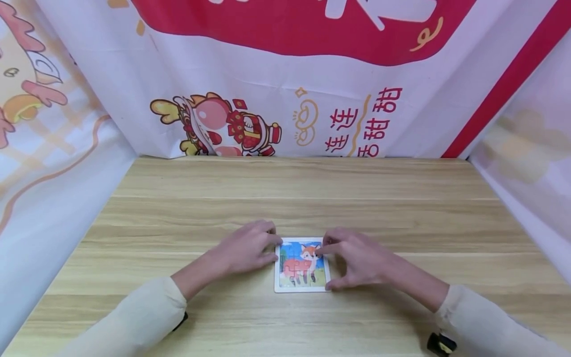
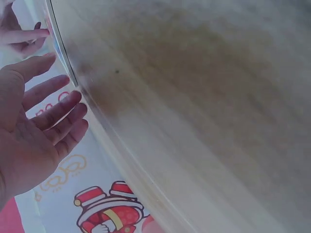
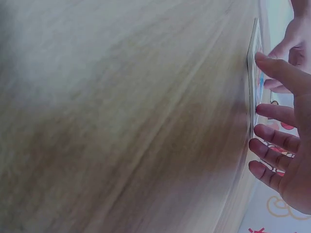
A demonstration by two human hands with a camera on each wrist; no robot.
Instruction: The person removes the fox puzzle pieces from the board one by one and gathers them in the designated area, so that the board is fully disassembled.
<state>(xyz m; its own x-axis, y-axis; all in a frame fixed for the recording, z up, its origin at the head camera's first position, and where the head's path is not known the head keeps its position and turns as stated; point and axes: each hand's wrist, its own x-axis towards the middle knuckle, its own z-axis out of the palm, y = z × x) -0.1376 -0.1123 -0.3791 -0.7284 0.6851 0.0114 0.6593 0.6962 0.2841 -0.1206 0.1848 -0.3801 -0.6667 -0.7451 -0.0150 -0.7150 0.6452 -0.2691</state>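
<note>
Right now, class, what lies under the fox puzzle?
The puzzle lies flat on the wooden table. Left hand touches its left edge, right hand its right. Anything beneath it is hidden.

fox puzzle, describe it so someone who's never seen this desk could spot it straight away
On the light wooden table, look at the near middle, between the left hand and the right hand. There lies a small square white-framed jigsaw puzzle, flat on the wood. It alone shows an orange fox on a blue sky and green grass.
</note>
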